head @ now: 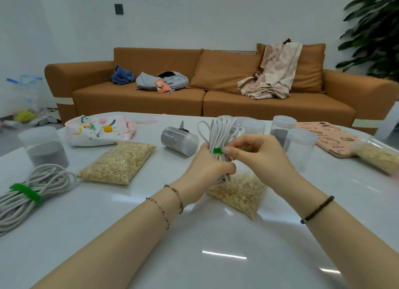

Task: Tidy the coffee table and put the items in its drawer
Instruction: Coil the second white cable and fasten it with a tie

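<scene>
Found left-hand grip [207, 165] curled round the lower part of a white cord bundle [220, 133], holding it upright over the table [194, 245]. Found right-hand grip [259, 152] pinching a green strap [217, 150] against the middle of that bundle, thumb and forefinger on the strap.

Noted a clear oat bag [239, 193] flat on the table directly beneath both hands; cannot tell whether the cord touches it. Noted a second oat bag [117, 162] to the left and a third oat bag [377, 157] at far right.

Recorded a second cord bundle [49, 176] lying flat at the left edge, banded in green.

Recorded a grey canister [179, 141] on its side behind the hands, an upright canister [44, 146] far left, and three clear jars [300, 148] standing to the right.

Logged a printed pouch [97, 129] and a pink case [330, 137] on the far side.

Seen beyond the table: an orange sofa [194, 103] strewn with clothes.
</scene>
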Tool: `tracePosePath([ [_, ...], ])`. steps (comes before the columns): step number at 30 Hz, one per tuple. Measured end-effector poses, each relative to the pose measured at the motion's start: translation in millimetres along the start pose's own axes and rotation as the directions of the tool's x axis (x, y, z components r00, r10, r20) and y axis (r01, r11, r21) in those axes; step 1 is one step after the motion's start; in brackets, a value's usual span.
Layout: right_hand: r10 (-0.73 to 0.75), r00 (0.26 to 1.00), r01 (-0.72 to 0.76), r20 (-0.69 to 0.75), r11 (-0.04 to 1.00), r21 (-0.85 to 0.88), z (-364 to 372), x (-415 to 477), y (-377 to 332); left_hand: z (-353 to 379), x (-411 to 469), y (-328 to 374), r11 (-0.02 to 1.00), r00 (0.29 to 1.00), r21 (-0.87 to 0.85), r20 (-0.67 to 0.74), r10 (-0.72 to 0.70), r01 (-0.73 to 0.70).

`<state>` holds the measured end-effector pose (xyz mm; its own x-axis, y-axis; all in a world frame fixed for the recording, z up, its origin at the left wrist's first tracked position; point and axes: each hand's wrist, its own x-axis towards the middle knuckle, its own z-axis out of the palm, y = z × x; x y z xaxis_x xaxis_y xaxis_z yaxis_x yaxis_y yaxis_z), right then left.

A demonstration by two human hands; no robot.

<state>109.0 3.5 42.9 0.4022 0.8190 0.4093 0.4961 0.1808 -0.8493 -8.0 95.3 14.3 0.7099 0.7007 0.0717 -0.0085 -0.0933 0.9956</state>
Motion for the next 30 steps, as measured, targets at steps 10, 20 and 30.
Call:
tracePosePath([
  [10, -0.054, 0.998, 0.058, -0.045, 0.993, 0.101, -1.7, -3.0, -7.3, -2.6, -10.7, 14.9, 0.887, 0.989, -0.458, 0.147, 0.005, 0.063],
  [20, 0.04, 0.991, -0.04, -0.131, 0.999, 0.002, -8.1, 0.8, -0.4, -6.7, -9.2, 20.0, 0.758, 0.991, -0.643, 0.133, -0.029, 0.109],
  [30, 0.015, 0.994, -0.015, -0.108, 1.0, 0.002, -18.7, 8.4, 9.5, -18.7, -9.1, 24.9, 0.603, 0.948, -0.761, 0.316, 0.025, 0.238],
])
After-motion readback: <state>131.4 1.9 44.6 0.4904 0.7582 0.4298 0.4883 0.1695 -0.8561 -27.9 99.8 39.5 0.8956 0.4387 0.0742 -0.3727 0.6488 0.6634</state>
